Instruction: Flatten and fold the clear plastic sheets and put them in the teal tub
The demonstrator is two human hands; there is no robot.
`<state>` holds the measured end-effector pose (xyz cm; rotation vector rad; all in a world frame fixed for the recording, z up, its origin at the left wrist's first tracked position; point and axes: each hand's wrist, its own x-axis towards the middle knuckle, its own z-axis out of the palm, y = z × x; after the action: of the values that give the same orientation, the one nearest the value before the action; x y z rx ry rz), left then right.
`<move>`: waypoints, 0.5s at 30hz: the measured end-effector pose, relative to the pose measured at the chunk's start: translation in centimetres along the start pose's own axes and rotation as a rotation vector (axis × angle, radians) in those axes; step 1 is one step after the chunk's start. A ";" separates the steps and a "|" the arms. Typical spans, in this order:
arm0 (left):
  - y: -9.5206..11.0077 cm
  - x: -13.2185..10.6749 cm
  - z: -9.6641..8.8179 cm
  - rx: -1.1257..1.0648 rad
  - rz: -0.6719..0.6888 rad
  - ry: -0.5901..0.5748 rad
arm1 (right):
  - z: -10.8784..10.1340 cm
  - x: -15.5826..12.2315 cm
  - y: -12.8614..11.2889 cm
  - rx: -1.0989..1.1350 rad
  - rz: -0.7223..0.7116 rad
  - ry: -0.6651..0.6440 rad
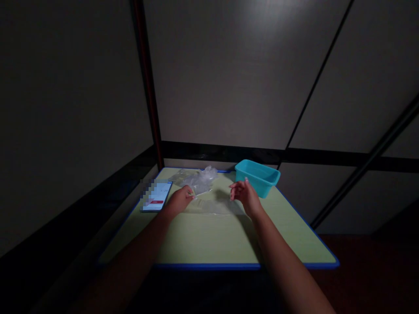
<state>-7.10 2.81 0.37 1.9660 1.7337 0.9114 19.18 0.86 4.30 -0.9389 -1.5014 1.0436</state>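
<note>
Plastic bag (214, 206) flat between hands: left hand (179, 201) fingers pinch its end, right hand (245, 196) fingers spread above; desk (212, 244) open toward near edge.

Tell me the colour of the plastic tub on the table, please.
The tub is turquoise, clearest in the head view.

phone (157, 196): screen edge pixelated | clear bag (212, 206): outline indistinct | forearms (281, 266): cropped below

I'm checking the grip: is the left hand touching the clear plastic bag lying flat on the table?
Touching. The head view shows the left hand with its fingertips pinched on the left edge of the clear plastic bag.
</note>
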 end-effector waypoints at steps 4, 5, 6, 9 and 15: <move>0.4 -0.3 -0.2 0.075 0.012 -0.024 | 1.5 -0.5 0.9 -0.706 -0.190 -0.181; 0.5 -0.4 -0.3 0.094 0.012 -0.030 | 1.7 -0.6 0.9 -0.820 -0.230 -0.235; 0.6 -0.4 -0.3 0.114 0.011 -0.035 | 1.8 -0.8 0.9 -0.888 -0.251 -0.280; 0.6 -0.4 -0.4 0.197 0.003 -0.047 | 1.8 -1.0 1.1 -0.945 -0.236 -0.348; 0.2 -0.2 -0.5 0.304 -0.014 -0.035 | 1.6 -1.4 1.9 -1.012 0.056 -0.450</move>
<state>-7.24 2.56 0.82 2.1364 1.9585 0.6338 17.87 -0.09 1.95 -1.4860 -2.4760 0.4904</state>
